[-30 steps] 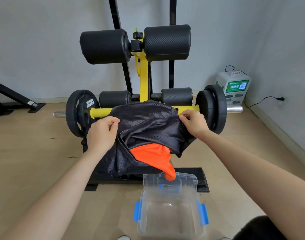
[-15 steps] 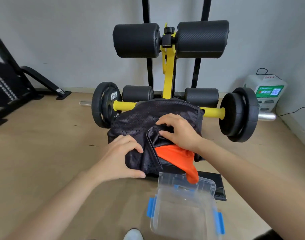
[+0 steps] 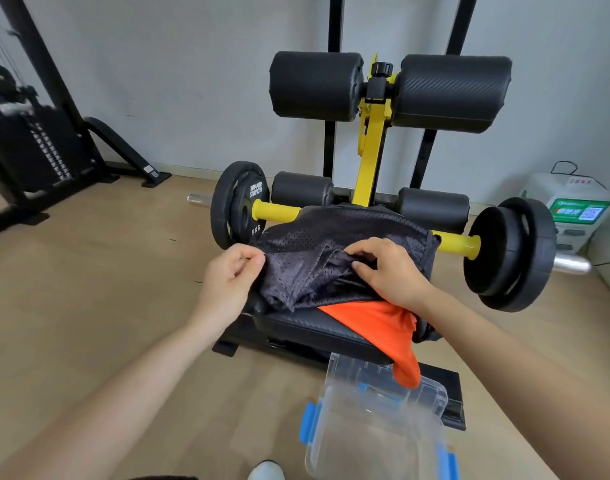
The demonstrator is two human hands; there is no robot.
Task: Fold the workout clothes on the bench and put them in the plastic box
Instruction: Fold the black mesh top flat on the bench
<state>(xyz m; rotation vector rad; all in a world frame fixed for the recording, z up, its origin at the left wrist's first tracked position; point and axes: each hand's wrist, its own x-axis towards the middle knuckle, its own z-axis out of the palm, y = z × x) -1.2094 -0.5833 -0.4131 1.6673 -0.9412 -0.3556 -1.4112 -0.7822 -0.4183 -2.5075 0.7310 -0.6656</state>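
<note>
Orange cloth (image 3: 383, 327) under mesh (image 3: 331, 244), over box (image 3: 435, 393)

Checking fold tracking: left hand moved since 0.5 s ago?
Yes. The left hand went from the front edge of the black mesh garment back toward the left black weight plate.

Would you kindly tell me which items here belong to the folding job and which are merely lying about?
Job: black mesh garment, held by left hand and right hand; orange garment; bench; plastic box.
Lying about: weight plates; white device; weight-stack machine.
</note>
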